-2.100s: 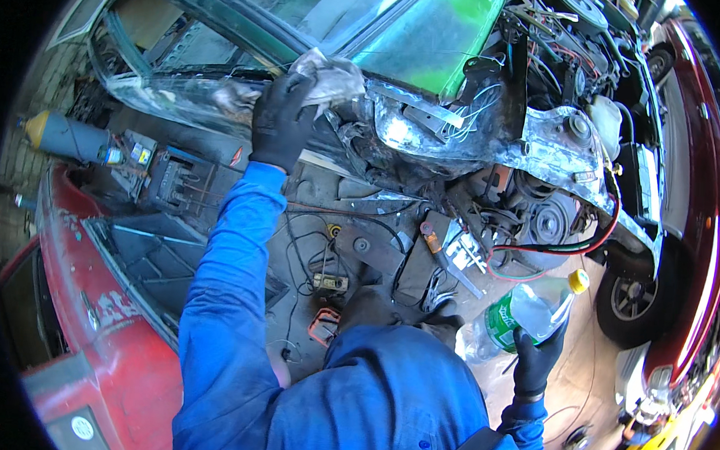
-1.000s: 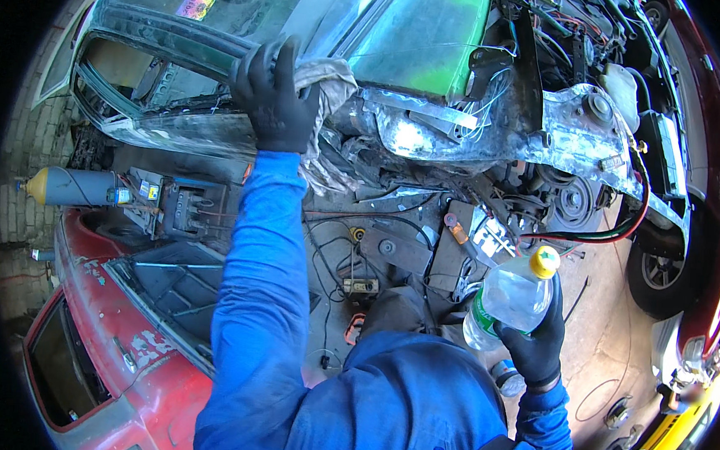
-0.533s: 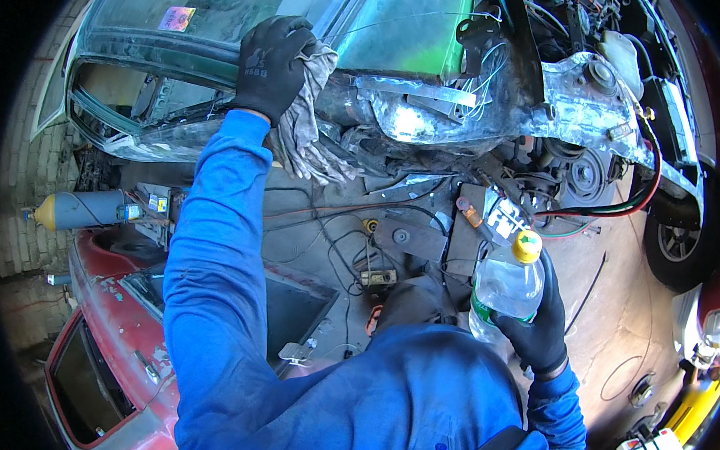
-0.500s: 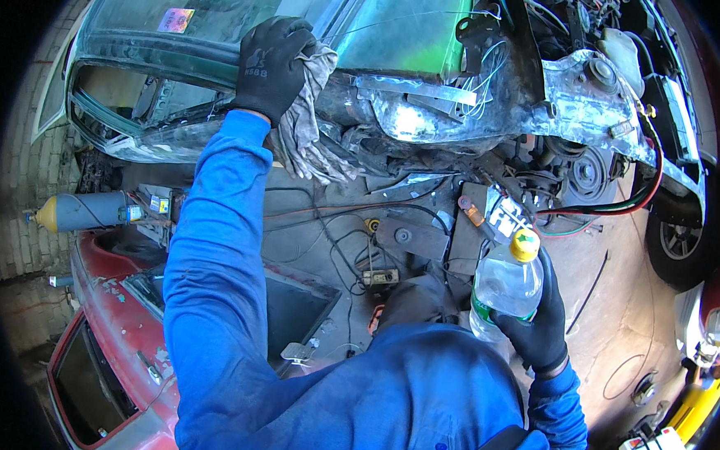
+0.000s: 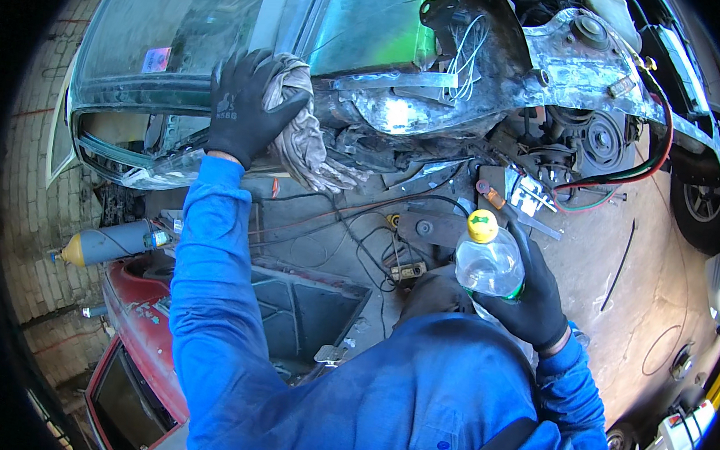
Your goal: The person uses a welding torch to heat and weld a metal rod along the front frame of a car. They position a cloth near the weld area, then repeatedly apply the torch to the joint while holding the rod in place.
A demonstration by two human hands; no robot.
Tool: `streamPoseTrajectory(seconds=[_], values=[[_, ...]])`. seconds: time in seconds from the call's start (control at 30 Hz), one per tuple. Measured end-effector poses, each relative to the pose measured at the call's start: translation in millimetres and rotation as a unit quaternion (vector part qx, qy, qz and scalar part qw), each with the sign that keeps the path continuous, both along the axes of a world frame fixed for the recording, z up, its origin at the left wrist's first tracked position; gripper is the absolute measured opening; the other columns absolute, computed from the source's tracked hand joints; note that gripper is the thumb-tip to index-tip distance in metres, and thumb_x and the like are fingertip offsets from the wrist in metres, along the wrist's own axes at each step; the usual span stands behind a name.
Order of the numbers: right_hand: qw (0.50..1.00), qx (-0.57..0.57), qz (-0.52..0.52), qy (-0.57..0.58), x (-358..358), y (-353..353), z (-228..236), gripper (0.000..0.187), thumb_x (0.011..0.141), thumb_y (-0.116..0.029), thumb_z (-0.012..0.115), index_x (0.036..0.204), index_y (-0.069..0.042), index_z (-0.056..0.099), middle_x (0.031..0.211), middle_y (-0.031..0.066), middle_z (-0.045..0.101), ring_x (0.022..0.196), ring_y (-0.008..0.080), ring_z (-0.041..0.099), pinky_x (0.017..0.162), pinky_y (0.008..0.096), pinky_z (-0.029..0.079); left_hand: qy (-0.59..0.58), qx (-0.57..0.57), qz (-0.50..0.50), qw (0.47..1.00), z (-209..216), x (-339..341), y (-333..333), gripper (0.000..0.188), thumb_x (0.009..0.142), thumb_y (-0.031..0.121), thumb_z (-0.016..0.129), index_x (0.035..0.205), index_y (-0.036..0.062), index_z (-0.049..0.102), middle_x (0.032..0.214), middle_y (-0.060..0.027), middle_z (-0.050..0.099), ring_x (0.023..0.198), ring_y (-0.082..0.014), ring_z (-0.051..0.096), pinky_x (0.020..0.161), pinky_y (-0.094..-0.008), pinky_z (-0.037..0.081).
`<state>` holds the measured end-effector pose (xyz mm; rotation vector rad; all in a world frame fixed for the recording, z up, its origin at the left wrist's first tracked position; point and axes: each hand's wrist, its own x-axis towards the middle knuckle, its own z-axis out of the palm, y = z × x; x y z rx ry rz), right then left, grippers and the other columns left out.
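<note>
My left hand (image 5: 247, 109), in a black work glove, reaches up to the car body at the edge of its windshield (image 5: 199, 29). A crumpled grey rag (image 5: 298, 126) is caught between its thumb and fingers and hangs down over the bare sill. In my right hand (image 5: 533, 297), gloved too, I hold a clear plastic bottle (image 5: 489, 266) from its right side, in front of my body. The bottle has a yellow cap, a green label and clear liquid inside. It stands roughly upright, cap on.
Right of the rag are stripped bodywork (image 5: 416, 113) and loose wires (image 5: 467, 54). Cables (image 5: 361, 213) and tools lie across the floor. A grey gas cylinder (image 5: 111, 243) with a yellow end lies at left, near a red car body (image 5: 136, 310). A wheel (image 5: 699, 204) stands at far right.
The view has shifted a little. My left hand and the rag sit slightly lower and more to the left against the car; its fingers look more spread. The bottle is nearer my body's middle.
</note>
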<state>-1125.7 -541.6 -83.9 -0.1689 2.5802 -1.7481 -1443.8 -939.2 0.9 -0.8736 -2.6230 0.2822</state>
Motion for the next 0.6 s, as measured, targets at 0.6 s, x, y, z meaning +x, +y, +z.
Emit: streamPoseTrajectory(seconds=[0.6], values=[[0.924, 0.126, -0.245, 0.264, -128, 90, 115, 0.070, 0.091, -0.017, 0.084, 0.150, 0.000, 0.051, 0.138, 0.0151, 0.067, 0.123, 0.0247, 0.068, 0.106, 0.0389, 0.054, 0.086, 0.099, 0.188, 0.973, -50, 2, 47, 0.060, 0.082, 0.042, 0.084, 0.131, 0.0129, 0.065, 0.160, -0.0135, 0.049, 0.154, -0.0433, 0.037, 0.124, -0.0683, 0.028]])
